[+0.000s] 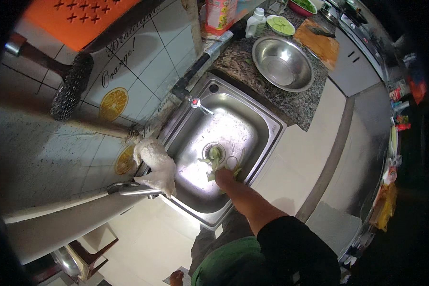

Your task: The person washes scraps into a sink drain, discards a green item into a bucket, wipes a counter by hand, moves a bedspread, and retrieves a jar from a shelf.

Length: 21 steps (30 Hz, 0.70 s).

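My right hand (224, 177) reaches down into the stainless steel sink (186, 196), its fingers closed around pale green vegetable peels (215, 164). Strips of peel stick out on both sides of the hand, and some lie over the drain (209, 148). Beside the drain a round ring-like shape (231, 162) shows on the sink floor. My left hand (176, 278) hangs low at the bottom edge, away from the sink and only partly visible; its fingers are too small to make out. The tap (196, 103) stands at the sink's far left side.
On the granite counter (291, 107) stand a wide metal bowl (282, 64), a plate of pale green slices (280, 25), a white bottle (256, 23) and a wooden board (314, 43) with a knife (321, 32). A white cloth (155, 164) hangs left of the sink, and a scrubbing brush (72, 86) hangs nearby.
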Available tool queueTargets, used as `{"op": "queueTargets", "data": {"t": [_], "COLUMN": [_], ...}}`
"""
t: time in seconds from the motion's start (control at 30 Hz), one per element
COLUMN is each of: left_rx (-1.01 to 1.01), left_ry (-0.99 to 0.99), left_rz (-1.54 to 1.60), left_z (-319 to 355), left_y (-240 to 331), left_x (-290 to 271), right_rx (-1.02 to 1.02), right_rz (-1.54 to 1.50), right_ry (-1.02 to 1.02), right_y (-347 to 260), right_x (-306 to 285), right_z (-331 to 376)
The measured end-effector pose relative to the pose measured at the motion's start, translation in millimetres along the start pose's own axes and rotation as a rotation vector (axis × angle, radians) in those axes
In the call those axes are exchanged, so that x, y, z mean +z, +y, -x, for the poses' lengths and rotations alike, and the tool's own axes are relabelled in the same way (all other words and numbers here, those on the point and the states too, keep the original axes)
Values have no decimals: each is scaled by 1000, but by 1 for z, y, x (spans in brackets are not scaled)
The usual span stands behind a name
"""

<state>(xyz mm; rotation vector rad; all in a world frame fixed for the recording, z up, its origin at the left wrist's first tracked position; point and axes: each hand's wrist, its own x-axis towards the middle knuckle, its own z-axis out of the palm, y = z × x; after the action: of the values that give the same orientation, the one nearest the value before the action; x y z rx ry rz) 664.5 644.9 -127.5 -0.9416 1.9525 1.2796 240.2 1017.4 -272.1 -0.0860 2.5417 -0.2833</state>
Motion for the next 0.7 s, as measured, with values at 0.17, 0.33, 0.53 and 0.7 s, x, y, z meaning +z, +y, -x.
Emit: {"op": "queueTargets", "data": {"t": [0.17,0.33,0.53,0.7], "left_rx": [449,61,242,238], "left_ry": [108,50,-65,-198], "left_rz": [-392,-151,-168,-110], "left_z": [-27,-73,-102,-117], "left_y": [-4,14,28,34], "left_x": [-18,-50,-87,-101], "right_rx": [-257,-94,-31,16], "right_rz": [-259,-587,-1054,-1376], "right_ry": [-40,131,288,453], "right_y": [-11,-11,-1,7], "right_x": [-33,-99,-146,-173], "right_z": [17,73,170,304]}}
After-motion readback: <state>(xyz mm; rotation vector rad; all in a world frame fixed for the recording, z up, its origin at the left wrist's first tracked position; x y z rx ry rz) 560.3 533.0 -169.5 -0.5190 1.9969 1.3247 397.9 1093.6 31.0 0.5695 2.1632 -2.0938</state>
